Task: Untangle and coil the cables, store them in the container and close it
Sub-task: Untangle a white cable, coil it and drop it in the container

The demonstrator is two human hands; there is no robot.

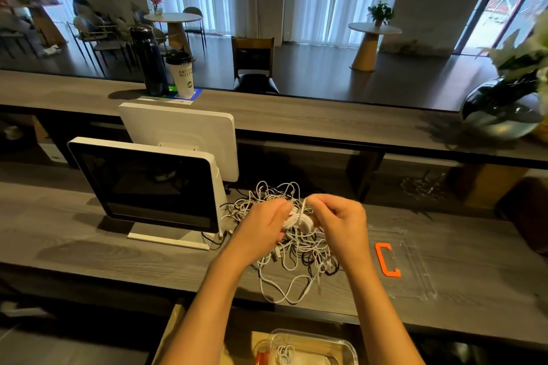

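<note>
Both grips clamped on white coil (299,218): left hand (261,227) steadies, right hand (341,216) should wrap tight w/o snagging tangle (284,258).

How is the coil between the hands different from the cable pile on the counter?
The white coil is wound neatly; the cable pile is loose and tangled. The left hand and right hand hold the coil; the pile lies on the counter. The coil looks all white; the pile also holds dark cables.
</note>
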